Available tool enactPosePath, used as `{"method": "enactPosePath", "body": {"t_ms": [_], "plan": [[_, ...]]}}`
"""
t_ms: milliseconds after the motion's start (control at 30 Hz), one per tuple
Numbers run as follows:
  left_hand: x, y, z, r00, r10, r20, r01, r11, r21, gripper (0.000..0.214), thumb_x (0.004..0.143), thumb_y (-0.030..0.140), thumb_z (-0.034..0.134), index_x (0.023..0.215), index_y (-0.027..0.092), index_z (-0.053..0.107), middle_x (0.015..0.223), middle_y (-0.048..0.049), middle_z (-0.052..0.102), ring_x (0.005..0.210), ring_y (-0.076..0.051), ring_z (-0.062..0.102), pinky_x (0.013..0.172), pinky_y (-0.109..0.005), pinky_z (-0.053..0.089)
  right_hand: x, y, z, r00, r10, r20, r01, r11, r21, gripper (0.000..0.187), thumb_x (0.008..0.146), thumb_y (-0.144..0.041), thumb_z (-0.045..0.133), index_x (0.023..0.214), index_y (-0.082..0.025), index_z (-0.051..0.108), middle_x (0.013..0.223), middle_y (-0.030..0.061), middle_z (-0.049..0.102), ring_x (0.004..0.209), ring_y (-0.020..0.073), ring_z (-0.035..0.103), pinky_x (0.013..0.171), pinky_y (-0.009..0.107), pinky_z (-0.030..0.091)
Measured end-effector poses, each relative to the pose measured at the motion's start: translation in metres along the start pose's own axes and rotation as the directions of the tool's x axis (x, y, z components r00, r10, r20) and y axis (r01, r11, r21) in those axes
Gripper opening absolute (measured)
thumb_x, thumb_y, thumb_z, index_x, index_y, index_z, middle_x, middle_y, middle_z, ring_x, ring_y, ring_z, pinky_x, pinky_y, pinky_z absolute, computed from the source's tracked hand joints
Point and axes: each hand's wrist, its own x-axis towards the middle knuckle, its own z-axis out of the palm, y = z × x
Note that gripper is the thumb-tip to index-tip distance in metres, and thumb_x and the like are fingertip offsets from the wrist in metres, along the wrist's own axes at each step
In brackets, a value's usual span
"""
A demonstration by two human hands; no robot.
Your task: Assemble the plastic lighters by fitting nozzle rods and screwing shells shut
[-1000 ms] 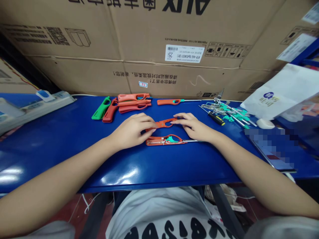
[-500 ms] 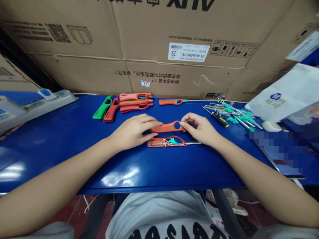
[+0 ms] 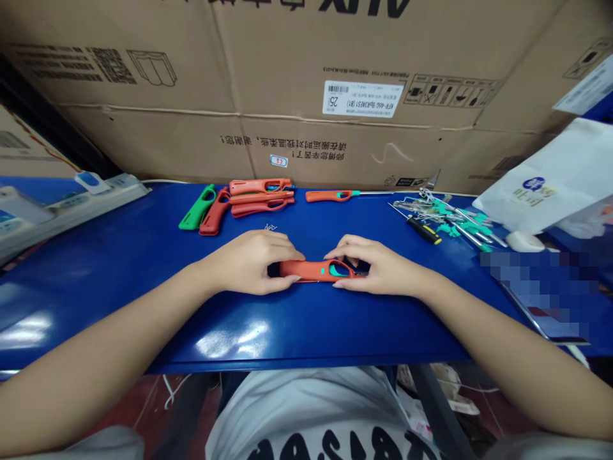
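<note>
Stacked cardboard cartons (image 3: 306, 96) wall off the whole far edge of the blue surface (image 3: 119, 281). A white paper bag (image 3: 541, 185) leans in at the far right corner, and a white power strip (image 3: 71, 204) lies along the far left edge.

The left hand (image 3: 249, 262) and the right hand (image 3: 378, 265) meet at the middle of the surface, nearer its front edge than its back. Between them lies the orange lighter body (image 3: 316, 270), flat on the surface, with its long axis running left to right, parallel to the front edge. The left fingers are closed over its handle end and cover it. The right fingers pinch the other end around the trigger opening, where a teal part shows. Both hands are equally close, one on each end, and only the middle stretch shows between them.

Toward the far edge, behind the left hand, lie a pile of orange shells (image 3: 258, 195) and a green shell (image 3: 196, 207). A complete lighter (image 3: 335, 195) lies just right of them. Metal rods with teal pieces (image 3: 445, 217) are heaped toward the right, with a black and yellow screwdriver (image 3: 424, 231) at their near side. A tiny wire clip (image 3: 271, 227) lies just beyond the left knuckles.
</note>
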Motion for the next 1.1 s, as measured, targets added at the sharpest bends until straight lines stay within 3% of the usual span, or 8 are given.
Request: {"method": "enactPosePath", "body": {"t_ms": [167, 267, 367, 600, 1100], "plan": [[0.0014, 0.0016, -0.0001, 0.999, -0.008, 0.039, 0.008, 1.000, -0.008, 0.027, 0.095, 0.033, 0.063, 0.114, 0.016, 0.074, 0.098, -0.0068, 0.077, 0.088, -0.022, 0.069, 0.081, -0.031, 0.051, 0.0008, 0.0024, 0.0010, 1.000, -0.015, 0.014, 0.015, 1.000, 0.006, 0.040, 0.089, -0.027, 0.074, 0.128, -0.022, 0.066, 0.112, 0.0067, 0.060, 0.097, 0.0180, 0.062, 0.091, 0.034, 0.053], [0.0017, 0.0023, 0.0016, 0.998, -0.023, 0.062, 0.022, 1.000, 0.014, 0.029, 0.097, 0.036, 0.059, 0.115, 0.017, 0.073, 0.101, -0.0079, 0.076, 0.092, -0.022, 0.070, 0.083, -0.031, 0.052, 0.0000, 0.0029, 0.0010, 0.999, -0.007, 0.032, 0.007, 1.000, -0.014, 0.046, 0.088, -0.034, 0.075, 0.131, -0.023, 0.064, 0.117, 0.0080, 0.059, 0.105, 0.0206, 0.063, 0.097, 0.037, 0.052], [0.0018, 0.0030, 0.0045, 0.996, -0.050, 0.075, 0.048, 0.999, 0.021, 0.030, 0.099, 0.037, 0.057, 0.115, 0.018, 0.073, 0.104, -0.0083, 0.075, 0.094, -0.022, 0.071, 0.085, -0.030, 0.053, -0.0007, 0.0024, 0.0009, 0.998, 0.016, 0.053, -0.014, 0.999, -0.033, 0.044, 0.087, -0.038, 0.076, 0.127, -0.023, 0.065, 0.118, 0.0084, 0.059, 0.105, 0.0216, 0.063, 0.096, 0.037, 0.053], [0.0024, 0.0048, 0.0062, 0.995, -0.076, 0.072, 0.076, 0.997, 0.011, 0.032, 0.096, 0.041, 0.063, 0.116, 0.018, 0.072, 0.106, -0.0074, 0.073, 0.096, -0.022, 0.070, 0.086, -0.030, 0.052, -0.0005, -0.0019, -0.0032, 0.999, -0.008, 0.033, 0.009, 1.000, -0.022, 0.033, 0.091, -0.029, 0.070, 0.123, -0.022, 0.066, 0.116, 0.0083, 0.063, 0.104, 0.0212, 0.065, 0.094, 0.037, 0.053], [0.0015, 0.0043, 0.0073, 0.993, -0.075, 0.092, 0.071, 0.997, 0.036, 0.033, 0.096, 0.039, 0.061, 0.119, 0.018, 0.071, 0.109, -0.0082, 0.072, 0.098, -0.023, 0.070, 0.087, -0.032, 0.052, -0.0008, -0.0027, -0.0041, 0.997, 0.005, 0.076, 0.004, 0.993, -0.120, 0.031, 0.093, -0.034, 0.068, 0.122, -0.022, 0.066, 0.116, 0.0090, 0.064, 0.102, 0.0223, 0.065, 0.092, 0.038, 0.054]]}}
